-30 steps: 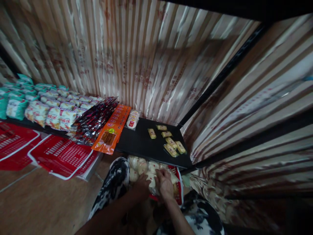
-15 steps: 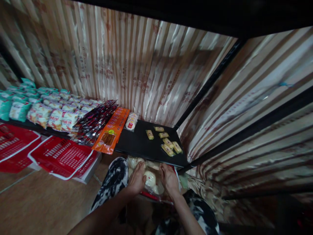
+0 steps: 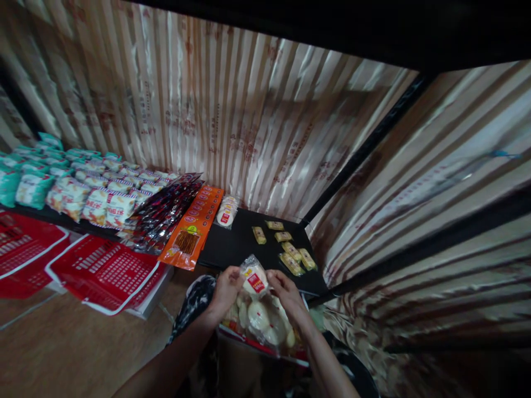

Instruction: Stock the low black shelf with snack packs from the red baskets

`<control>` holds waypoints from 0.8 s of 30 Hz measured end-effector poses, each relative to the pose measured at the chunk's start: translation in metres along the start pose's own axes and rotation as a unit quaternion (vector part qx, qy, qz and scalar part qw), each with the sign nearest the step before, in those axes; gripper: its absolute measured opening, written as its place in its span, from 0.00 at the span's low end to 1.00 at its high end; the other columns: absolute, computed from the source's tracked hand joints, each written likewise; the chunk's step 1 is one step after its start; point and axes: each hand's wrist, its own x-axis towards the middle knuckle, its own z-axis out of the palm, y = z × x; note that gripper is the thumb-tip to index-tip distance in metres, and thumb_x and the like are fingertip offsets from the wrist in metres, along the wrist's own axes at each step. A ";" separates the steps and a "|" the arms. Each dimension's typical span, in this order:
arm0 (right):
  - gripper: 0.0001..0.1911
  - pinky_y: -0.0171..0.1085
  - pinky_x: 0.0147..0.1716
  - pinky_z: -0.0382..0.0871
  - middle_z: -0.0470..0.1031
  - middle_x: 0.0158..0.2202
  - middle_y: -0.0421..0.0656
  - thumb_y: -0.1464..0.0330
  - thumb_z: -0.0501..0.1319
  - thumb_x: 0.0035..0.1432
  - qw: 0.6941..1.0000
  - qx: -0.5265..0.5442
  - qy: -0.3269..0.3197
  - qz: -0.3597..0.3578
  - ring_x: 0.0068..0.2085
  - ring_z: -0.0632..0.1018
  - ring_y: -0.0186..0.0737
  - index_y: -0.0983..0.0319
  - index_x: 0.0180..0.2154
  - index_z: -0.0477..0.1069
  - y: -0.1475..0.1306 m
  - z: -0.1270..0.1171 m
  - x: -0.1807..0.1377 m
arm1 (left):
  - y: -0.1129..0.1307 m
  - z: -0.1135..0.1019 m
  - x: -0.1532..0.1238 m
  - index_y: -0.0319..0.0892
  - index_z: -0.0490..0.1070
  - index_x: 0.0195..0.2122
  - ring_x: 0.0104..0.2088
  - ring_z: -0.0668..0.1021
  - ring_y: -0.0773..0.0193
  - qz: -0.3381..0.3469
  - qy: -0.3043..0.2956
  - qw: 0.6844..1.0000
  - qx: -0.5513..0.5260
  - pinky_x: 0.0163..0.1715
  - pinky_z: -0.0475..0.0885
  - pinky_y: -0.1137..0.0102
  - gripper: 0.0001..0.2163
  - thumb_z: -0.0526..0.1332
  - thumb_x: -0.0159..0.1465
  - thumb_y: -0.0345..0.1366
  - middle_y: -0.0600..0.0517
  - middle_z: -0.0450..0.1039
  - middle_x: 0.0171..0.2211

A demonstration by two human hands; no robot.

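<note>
The left fingers (image 3: 235, 275) and right fingers (image 3: 274, 279) pinch opposite edges of a clear-wrapped white packet (image 3: 254, 278), with pale packets (image 3: 259, 316) below these fingers and a black shelf (image 3: 232, 243) beyond.

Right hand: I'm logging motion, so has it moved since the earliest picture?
Yes: up the picture; the right hand now overlaps the front edge of the black shelf.

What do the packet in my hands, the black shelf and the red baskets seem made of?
Packet: likely thin plastic film, glossy and see-through around white contents.
Shelf: flat, matte black, perhaps coated metal or board; I can't tell which.
Baskets: probably smooth moulded plastic, given the red walls with regular slots.
</note>
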 end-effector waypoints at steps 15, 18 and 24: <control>0.19 0.33 0.29 0.63 0.73 0.24 0.39 0.52 0.62 0.44 0.997 -0.032 -0.034 -0.054 0.27 0.70 0.34 0.63 0.27 0.75 -0.002 0.058 0.080 | 0.069 -0.043 0.058 0.41 0.65 0.54 0.48 0.71 0.60 0.162 0.056 0.908 0.382 0.50 0.66 0.67 0.20 0.51 0.60 0.29 0.47 0.70 0.45; 0.21 0.32 0.24 0.61 0.71 0.20 0.38 0.51 0.63 0.41 1.000 -0.002 -0.006 -0.016 0.23 0.68 0.33 0.64 0.27 0.76 -0.001 0.073 0.100 | 0.060 -0.038 0.070 0.40 0.59 0.58 0.53 0.67 0.58 0.161 0.125 0.907 0.369 0.54 0.63 0.64 0.23 0.50 0.60 0.28 0.44 0.66 0.51; 0.21 0.32 0.21 0.62 0.74 0.21 0.40 0.53 0.65 0.39 0.998 0.058 0.013 0.018 0.21 0.68 0.32 0.64 0.28 0.76 0.002 0.098 0.142 | 0.030 -0.017 0.088 0.37 0.60 0.57 0.59 0.60 0.54 0.156 0.179 0.906 0.351 0.59 0.58 0.60 0.22 0.48 0.60 0.27 0.43 0.60 0.57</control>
